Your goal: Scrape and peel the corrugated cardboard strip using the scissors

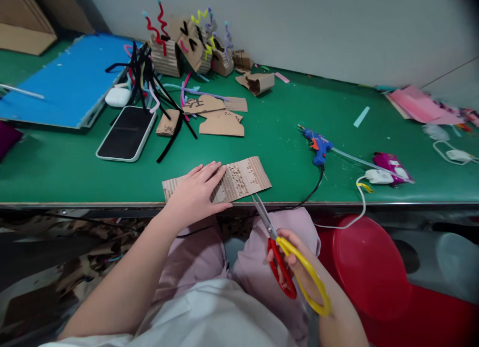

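The left hand [196,194] lay palm down on a strip of corrugated cardboard [245,177], its fingers straight and slightly apart, pressing the strip flat rather than gripping it; the strip sat at the near edge of the green table [277,132], ridges uppermost, with its right end free of the hand; the right hand [297,269] was below the table edge, over the lap, with fingers and thumb closed through the red and yellow loops of a pair of scissors [272,230]; the blades pointed up and to the left, nearly together, their tip just short of the near edge of the strip, whether touching it I could not tell; to the right on the table lay a blue glue gun [317,145] with its black cord hanging over the edge; farther back were flat cardboard pieces [220,118], a phone [127,133] face up, a tangle of black pipe cleaners [149,82] and, against the wall, small cardboard figures [187,45] with coloured curls on top; a blue sheet [63,82] lay at the far left and pink paper [419,106] at the far right; a red stool [370,267] stood beside the right knee.
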Motion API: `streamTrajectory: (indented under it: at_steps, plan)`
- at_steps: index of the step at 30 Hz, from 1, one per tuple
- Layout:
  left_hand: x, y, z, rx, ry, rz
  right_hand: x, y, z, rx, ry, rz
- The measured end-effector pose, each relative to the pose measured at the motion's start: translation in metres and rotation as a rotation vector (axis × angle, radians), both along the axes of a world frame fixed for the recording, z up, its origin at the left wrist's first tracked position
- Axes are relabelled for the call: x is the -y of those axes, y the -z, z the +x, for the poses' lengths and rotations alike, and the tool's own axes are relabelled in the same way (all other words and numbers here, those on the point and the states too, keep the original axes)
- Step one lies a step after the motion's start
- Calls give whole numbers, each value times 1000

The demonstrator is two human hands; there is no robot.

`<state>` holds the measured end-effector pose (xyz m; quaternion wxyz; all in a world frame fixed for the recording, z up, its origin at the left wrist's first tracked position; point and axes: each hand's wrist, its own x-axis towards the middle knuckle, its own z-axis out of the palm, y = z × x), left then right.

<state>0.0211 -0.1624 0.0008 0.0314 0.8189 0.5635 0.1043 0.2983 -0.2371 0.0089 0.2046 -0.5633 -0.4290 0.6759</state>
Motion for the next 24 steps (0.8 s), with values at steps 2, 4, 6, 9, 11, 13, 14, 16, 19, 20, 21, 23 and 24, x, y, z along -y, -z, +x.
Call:
streamTrajectory:
  at_steps: [2, 4, 6, 9, 11, 13, 14, 16, 19, 20, 21, 23, 24]
  plan:
    - [0, 0, 0, 0, -1, 1, 1, 1, 1, -10, 0, 7]
    - [0, 0, 0, 1, 0, 2, 2, 3, 2, -19, 5, 18]
    - [0, 0, 0, 2, 0, 2, 2, 3, 1, -17, 10, 28]
    - [0, 1, -1, 4, 0, -2, 1, 2, -1, -15, 14, 34]
    - [0, 1, -1, 6, 3, -5, 0, 1, -2, -22, 6, 26]
    - [0, 0, -1, 7, 4, -7, 1, 1, -2, -22, 3, 23]
    - [0, 0, -1, 8, 4, -7, 1, 1, -2, -21, 4, 27]
    - [0, 0, -1, 9, 6, -7, 2, 2, -2, -22, 12, 35]
    - [-1, -1, 0, 3, 5, -11, 3, 3, -2, -21, 26, 32]
    - [-1, -1, 0, 1, 4, -11, 3, 3, -2, -19, 30, 27]
    - [-1, -1, 0, -1, 4, -11, 3, 4, -2, -17, 33, 24]
    - [0, -1, 0, -2, 3, -9, 4, 3, -2, -12, 46, 29]
    - [0, -1, 0, -3, 3, -8, 5, 3, -3, -10, 53, 35]
